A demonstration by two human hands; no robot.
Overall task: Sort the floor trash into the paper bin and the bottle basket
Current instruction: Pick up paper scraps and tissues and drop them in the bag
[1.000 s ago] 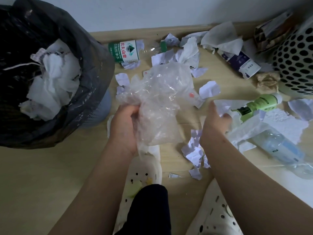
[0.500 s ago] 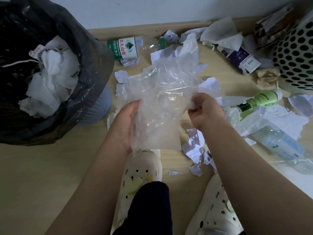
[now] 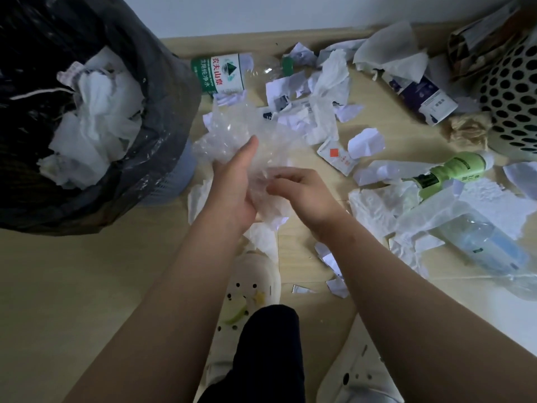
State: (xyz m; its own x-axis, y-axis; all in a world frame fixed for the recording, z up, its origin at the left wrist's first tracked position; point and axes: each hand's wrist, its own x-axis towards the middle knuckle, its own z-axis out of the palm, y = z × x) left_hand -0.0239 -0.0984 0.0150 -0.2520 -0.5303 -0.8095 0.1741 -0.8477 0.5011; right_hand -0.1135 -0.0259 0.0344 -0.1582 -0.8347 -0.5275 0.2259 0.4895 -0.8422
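Stood on a plain light wood floor point(image 3: 72, 286), backed by a matching skirting board point(image 3: 232, 43) and a white wall point(image 3: 261, 13). Had cream clogs point(image 3: 252, 271) on, holes all over. Wore a yellow-green charm point(image 3: 236, 314) and a smaller yellow one point(image 3: 259, 296) on top of the left clog point(image 3: 247, 286), its heel tucked under a dark trouser leg point(image 3: 261, 359). Only caught part of the right clog point(image 3: 357, 379), down at the bottom edge, just right of that leg.

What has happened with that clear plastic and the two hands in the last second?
A second ago the left hand alone held the clear plastic, while the right hand was down beside the green bottle. The right hand then came across and gripped the plastic; now both hands bunch it smaller. The lined bin, the bottle and the spotted basket have not moved.
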